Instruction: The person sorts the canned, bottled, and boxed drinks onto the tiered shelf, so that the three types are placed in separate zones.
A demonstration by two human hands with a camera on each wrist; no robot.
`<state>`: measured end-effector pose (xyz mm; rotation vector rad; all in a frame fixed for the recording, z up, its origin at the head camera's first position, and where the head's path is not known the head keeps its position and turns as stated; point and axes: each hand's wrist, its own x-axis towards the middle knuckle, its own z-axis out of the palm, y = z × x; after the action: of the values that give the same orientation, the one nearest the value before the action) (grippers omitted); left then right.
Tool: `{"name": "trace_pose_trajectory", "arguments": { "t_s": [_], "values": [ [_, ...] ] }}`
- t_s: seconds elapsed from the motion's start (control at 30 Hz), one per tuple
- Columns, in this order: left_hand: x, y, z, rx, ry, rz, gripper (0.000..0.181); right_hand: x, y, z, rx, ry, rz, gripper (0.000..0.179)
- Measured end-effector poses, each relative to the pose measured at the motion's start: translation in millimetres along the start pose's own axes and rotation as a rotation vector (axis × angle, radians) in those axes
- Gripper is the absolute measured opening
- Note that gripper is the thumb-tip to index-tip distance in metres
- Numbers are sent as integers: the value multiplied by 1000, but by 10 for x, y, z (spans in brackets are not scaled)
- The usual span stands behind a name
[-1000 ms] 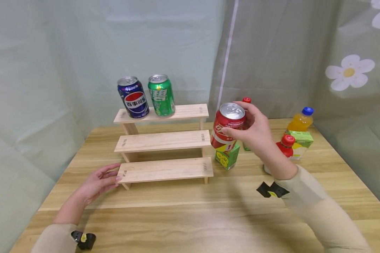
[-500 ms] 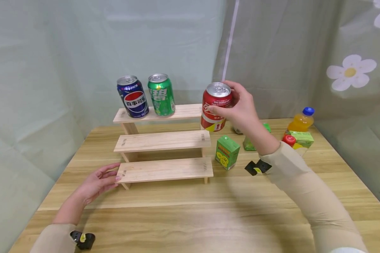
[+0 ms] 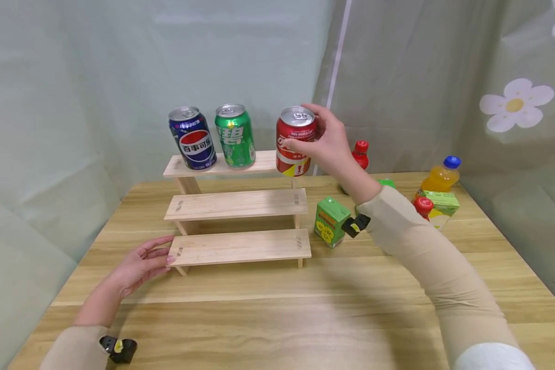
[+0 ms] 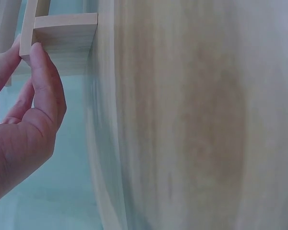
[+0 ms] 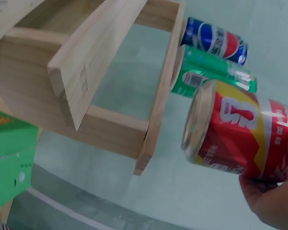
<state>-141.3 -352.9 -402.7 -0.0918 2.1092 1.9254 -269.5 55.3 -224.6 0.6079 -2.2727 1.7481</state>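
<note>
My right hand (image 3: 327, 140) grips a red cola can (image 3: 296, 146) around its side. The can is upright near the right end of the top step and overlaps it in the head view. In the right wrist view, the red can's (image 5: 245, 129) base is apart from the top board (image 5: 165, 91). A blue cola can (image 3: 194, 141) and a green soda can (image 3: 236, 139) stand side by side on that step. My left hand (image 3: 141, 264) pinches the left end of the three-step wooden shelf's (image 3: 240, 247) lowest board between thumb and fingers.
Right of the shelf, a green drink carton (image 3: 332, 222) stands on the wooden table (image 3: 268, 318). Behind my right arm are a red-capped bottle (image 3: 361, 154), an orange drink bottle (image 3: 439, 177), another carton (image 3: 441, 205) and another red cap (image 3: 424, 205). Curtains (image 3: 259, 51) hang behind.
My right hand has lifted the red can and carried it left, from beside the shelf to the right end of the top step. My left hand has stayed on the lowest board.
</note>
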Motion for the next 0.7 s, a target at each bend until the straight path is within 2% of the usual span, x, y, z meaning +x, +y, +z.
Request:
{"name": "trace_pose_trajectory", "arguments": {
  "t_s": [0.27, 0.47, 0.7],
  "values": [
    [7, 6, 3, 7, -4, -7, 44, 188, 66, 101, -4, -13, -43, 66],
    [43, -4, 17, 12, -1, -17, 44, 297, 91, 164, 1, -23, 2, 67],
    [37, -39, -19, -38, -28, 9, 43, 386, 162, 261, -5, -28, 50, 68]
  ]
}}
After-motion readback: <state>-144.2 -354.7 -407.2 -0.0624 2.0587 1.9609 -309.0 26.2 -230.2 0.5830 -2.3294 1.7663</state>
